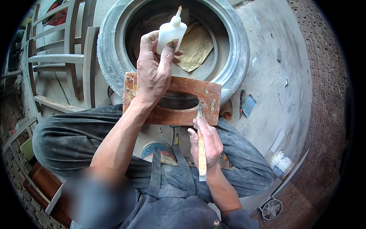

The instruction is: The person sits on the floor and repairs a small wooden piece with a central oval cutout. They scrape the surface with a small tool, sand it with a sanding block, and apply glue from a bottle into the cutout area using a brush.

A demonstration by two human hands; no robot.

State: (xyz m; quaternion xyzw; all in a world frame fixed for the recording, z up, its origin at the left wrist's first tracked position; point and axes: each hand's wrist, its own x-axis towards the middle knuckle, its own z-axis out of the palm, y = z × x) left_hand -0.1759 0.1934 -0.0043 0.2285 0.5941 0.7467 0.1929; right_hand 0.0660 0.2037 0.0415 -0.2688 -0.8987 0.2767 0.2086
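Observation:
My left hand [153, 74] is wrapped round a small white squeeze bottle [167, 35] with a narrow nozzle, held up over the tire's opening. In my right hand [210, 143] is a slim knife-like tool [202, 154] with a tape-wrapped handle. Its thin metal tip points away from me and meets the reddish-brown wooden panel [179, 84] beside the right end of the panel's oval opening. The panel lies across the near rim of the tire, above my lap. Pale filled spots show on its right part, and worn patches mark its left end.
A large dusty tire [239, 49] lies in front of me with crumpled brown sandpaper [196, 47] inside. Bare wooden chair frames [89, 68] stand at left. Pliers [242, 100] and a blue-grey scrap [249, 105] are on the floor at right, near a white bucket [281, 165].

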